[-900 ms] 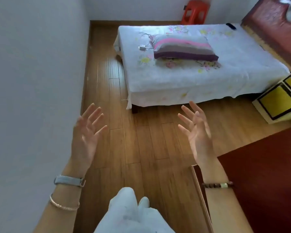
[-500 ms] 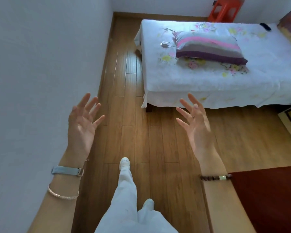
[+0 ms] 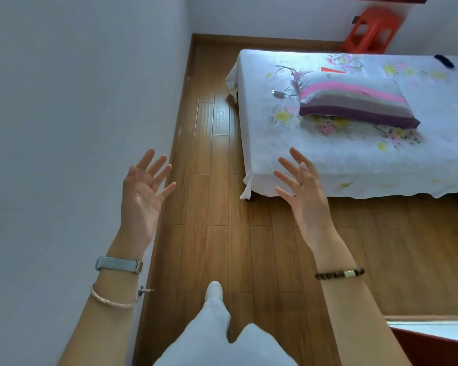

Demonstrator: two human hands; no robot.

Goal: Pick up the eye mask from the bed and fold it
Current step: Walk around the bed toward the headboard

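Observation:
A small dark item, possibly the eye mask, lies at the far right of the white flowered bed; it is too small to tell for sure. Both my hands are raised over the wooden floor, short of the bed. My left hand is open, palm up and fingers spread, close to the wall. My right hand is open too, its fingertips in front of the bed's near corner. Neither hand holds anything.
A striped pink and purple pillow lies on the bed, with a charger and cable at its left and a red flat thing behind it. A red stool stands beyond the bed. White wall on the left, dark red furniture bottom right.
The view has come closer to the bed and the bed has shifted right in it. One foot has stepped forward. Both hands stay open and empty.

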